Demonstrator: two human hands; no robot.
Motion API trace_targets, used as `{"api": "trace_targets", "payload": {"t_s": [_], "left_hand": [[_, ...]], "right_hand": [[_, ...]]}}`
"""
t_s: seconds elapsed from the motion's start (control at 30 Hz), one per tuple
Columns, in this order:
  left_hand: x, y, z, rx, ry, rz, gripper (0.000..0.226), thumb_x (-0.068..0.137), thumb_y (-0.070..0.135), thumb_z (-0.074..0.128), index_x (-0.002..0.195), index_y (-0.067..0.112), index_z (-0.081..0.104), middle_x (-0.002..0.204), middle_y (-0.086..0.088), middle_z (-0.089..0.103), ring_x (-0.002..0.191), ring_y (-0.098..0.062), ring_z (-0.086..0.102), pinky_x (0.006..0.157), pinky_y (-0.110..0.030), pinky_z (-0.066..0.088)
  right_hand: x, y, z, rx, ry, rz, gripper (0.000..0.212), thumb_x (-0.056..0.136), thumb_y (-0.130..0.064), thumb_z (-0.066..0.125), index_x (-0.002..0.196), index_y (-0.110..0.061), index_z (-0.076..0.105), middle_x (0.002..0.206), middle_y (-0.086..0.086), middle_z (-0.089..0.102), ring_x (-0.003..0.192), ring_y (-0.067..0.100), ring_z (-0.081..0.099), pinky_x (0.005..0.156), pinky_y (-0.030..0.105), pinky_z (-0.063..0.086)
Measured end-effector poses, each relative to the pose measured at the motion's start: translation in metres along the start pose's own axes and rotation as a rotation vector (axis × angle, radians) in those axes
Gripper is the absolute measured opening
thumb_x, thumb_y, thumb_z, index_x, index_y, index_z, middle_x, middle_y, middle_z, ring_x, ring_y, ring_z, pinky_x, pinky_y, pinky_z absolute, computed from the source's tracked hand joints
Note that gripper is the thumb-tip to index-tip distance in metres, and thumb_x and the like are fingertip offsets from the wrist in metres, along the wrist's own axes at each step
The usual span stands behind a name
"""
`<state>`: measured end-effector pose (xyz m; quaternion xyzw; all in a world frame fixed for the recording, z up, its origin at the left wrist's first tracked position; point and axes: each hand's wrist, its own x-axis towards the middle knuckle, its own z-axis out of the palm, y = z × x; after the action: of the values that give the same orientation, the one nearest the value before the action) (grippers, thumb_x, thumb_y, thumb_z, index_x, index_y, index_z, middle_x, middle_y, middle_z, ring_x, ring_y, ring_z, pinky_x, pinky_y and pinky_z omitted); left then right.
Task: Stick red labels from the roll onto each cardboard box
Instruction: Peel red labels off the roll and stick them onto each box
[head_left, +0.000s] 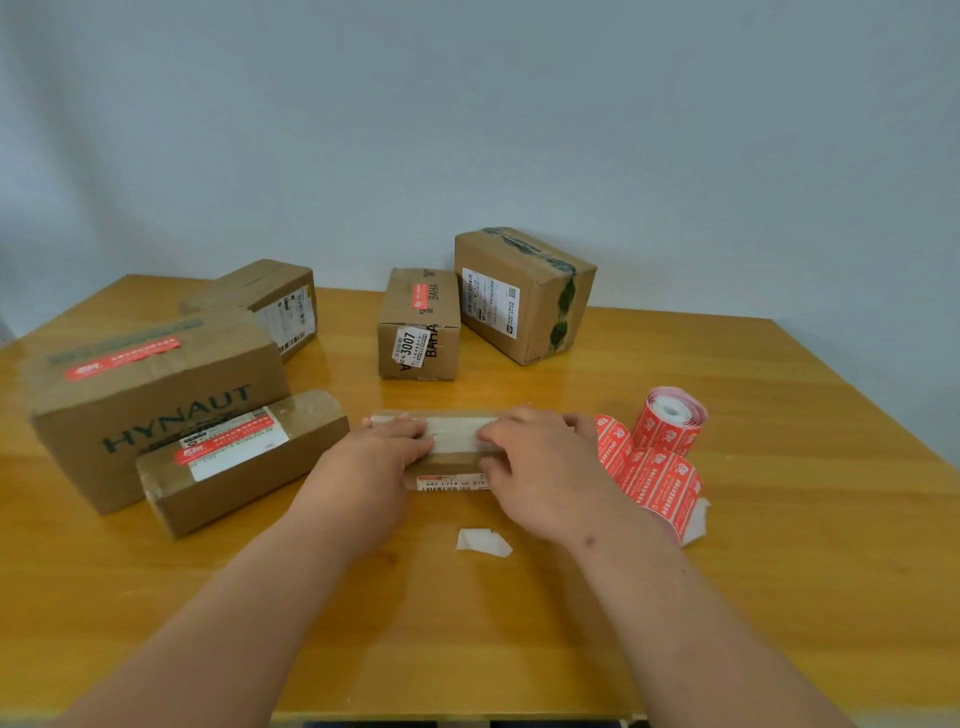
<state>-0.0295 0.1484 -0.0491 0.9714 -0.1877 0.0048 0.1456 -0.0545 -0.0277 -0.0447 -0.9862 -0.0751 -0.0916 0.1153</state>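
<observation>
Scene: a person's two bare hands work at a wooden worktop strewn with cardboard boxes.
Left hand: the left hand lies on the left end of a small flat box, fingers laid over its top, pressing rather than gripping as far as can be seen.
Right hand: the right hand covers the right end of the same box, fingers bent over the top and front edge; whether it pinches anything is hidden.
Box in hand: it sits directly under both hands, pale tape along its top, a barcode slip on its near face. No red label shows on it.
Label roll: the roll of red labels stands just beyond and to the right of the right hand, its loose strip curling down beside that wrist.
Labelled boxes: left of the left hand, a long box and a large printed box carry red labels; so does a small upright box beyond the hands.
Unlabelled, as seen: a taped box beyond the right hand, and a far box beyond the left.
Scrap: a white backing scrap lies between the forearms.
Handling: the box looks light and stiff, likely to slide, so hold one end down. The labels seem thin, floppy and sticky; lift one by a corner.
</observation>
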Motion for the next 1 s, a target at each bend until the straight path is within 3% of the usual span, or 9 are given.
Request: {"api": "trace_targets", "payload": {"t_s": [0.13, 0.37, 0.5, 0.63, 0.77, 0.9, 1.0], "left_hand": [[-0.002, 0.009, -0.006, 0.024, -0.052, -0.072, 0.075, 0.093, -0.005, 0.046, 0.152, 0.034, 0.022, 0.161, 0.017, 0.011, 0.149, -0.008, 0.005, 0.117, -0.024, 0.003], [-0.008, 0.013, 0.001, -0.115, 0.080, -0.163, 0.082, 0.094, 0.000, 0.044, 0.151, 0.043, 0.004, 0.161, 0.010, 0.018, 0.149, -0.021, 0.012, 0.120, -0.034, 0.010], [-0.010, 0.026, 0.000, -0.215, 0.215, -0.091, 0.067, 0.096, 0.003, 0.045, 0.151, 0.035, 0.024, 0.156, 0.009, 0.030, 0.147, -0.013, 0.018, 0.117, -0.027, 0.005], [-0.007, 0.037, 0.007, -0.271, 0.284, -0.007, 0.055, 0.095, 0.004, 0.046, 0.142, 0.031, 0.044, 0.146, 0.010, 0.045, 0.140, -0.009, 0.031, 0.120, -0.030, 0.016], [-0.002, 0.050, 0.013, -0.399, 0.335, 0.025, 0.041, 0.095, 0.009, 0.050, 0.130, 0.029, 0.058, 0.131, 0.011, 0.058, 0.122, -0.006, 0.049, 0.102, -0.021, 0.039], [0.004, 0.071, 0.014, -0.509, 0.247, 0.069, 0.033, 0.096, 0.028, 0.055, 0.128, 0.035, 0.058, 0.116, 0.022, 0.057, 0.093, 0.004, 0.054, 0.077, -0.006, 0.040], [0.007, 0.084, 0.018, -0.564, 0.158, 0.118, 0.043, 0.091, 0.043, 0.059, 0.133, 0.042, 0.050, 0.113, 0.025, 0.051, 0.091, 0.007, 0.052, 0.076, -0.009, 0.041]], "right_hand": [[-0.005, 0.017, -0.012, 0.017, 0.069, 0.143, 0.024, 0.096, -0.037, 0.045, 0.112, -0.033, 0.063, 0.106, -0.010, 0.056, 0.107, 0.014, 0.050, 0.101, 0.040, 0.025], [-0.020, 0.045, -0.014, 0.010, 0.068, 0.387, 0.038, 0.090, -0.038, 0.052, 0.127, -0.033, 0.055, 0.129, -0.005, 0.045, 0.124, 0.020, 0.039, 0.103, 0.040, 0.029], [-0.027, 0.050, -0.008, -0.030, 0.053, 0.436, 0.044, 0.088, -0.039, 0.051, 0.132, -0.033, 0.049, 0.133, -0.004, 0.039, 0.123, 0.023, 0.034, 0.102, 0.040, 0.028], [-0.027, 0.056, 0.000, -0.117, 0.115, 0.426, 0.034, 0.090, -0.034, 0.049, 0.122, -0.031, 0.058, 0.125, -0.005, 0.049, 0.117, 0.021, 0.041, 0.097, 0.038, 0.028], [-0.024, 0.061, 0.002, -0.009, 0.415, 0.397, 0.022, 0.086, -0.018, 0.054, 0.098, -0.024, 0.071, 0.101, -0.004, 0.061, 0.097, 0.022, 0.056, 0.085, 0.040, 0.038], [-0.020, 0.066, -0.006, 0.150, 0.623, 0.328, 0.019, 0.083, -0.007, 0.061, 0.090, -0.020, 0.073, 0.086, -0.008, 0.055, 0.084, 0.022, 0.059, 0.074, 0.047, 0.049], [-0.021, 0.070, -0.008, 0.197, 0.634, 0.137, 0.025, 0.081, -0.001, 0.057, 0.093, -0.016, 0.073, 0.090, -0.003, 0.060, 0.085, 0.017, 0.057, 0.070, 0.044, 0.051]]}}
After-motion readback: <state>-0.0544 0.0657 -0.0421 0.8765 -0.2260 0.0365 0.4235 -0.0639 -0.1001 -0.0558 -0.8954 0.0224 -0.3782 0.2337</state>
